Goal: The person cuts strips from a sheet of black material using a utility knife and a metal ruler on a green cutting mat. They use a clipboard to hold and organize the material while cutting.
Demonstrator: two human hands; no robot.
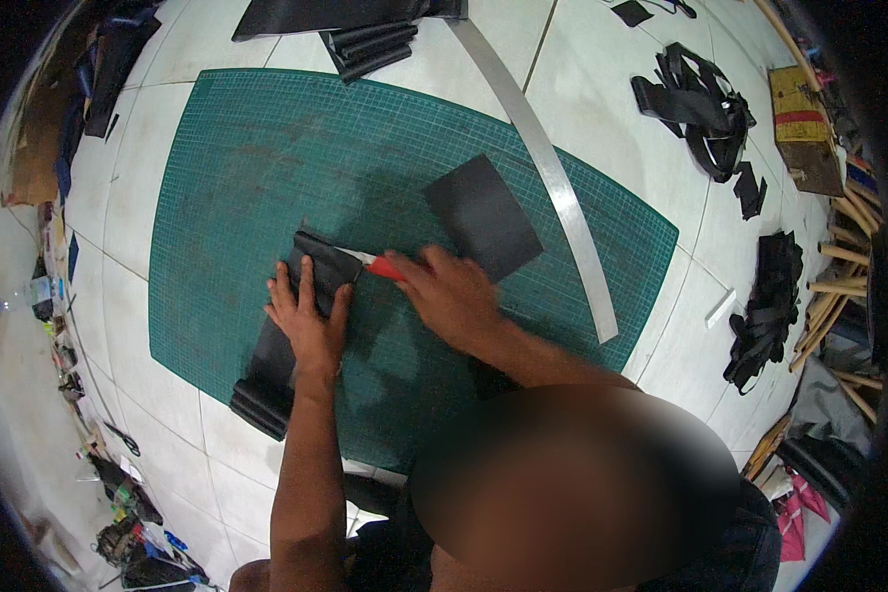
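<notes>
My left hand (pixel 311 318) lies flat with its fingers spread on a strip of black sheet material (pixel 270 353). The strip's near end is rolled up, and its far end looks folded over. In my right hand (pixel 456 301) is a red-handled cutter knife (pixel 385 268), its blade pointing left and touching or just over the strip beside my left fingertips. Beneath both hands spreads a green gridded cutting mat (pixel 257 148). A separate black rectangular piece (pixel 483 215) rests on the mat beyond my right hand.
A long metal ruler (pixel 553 178) crosses the mat's right side. Rolled black material (pixel 373 47) sits beyond the far edge. Bundles of black straps (pixel 696 109) and a dark strip pile (pixel 768 306) lie on the tiles at right. Scissors (pixel 122 439) and clutter are at left.
</notes>
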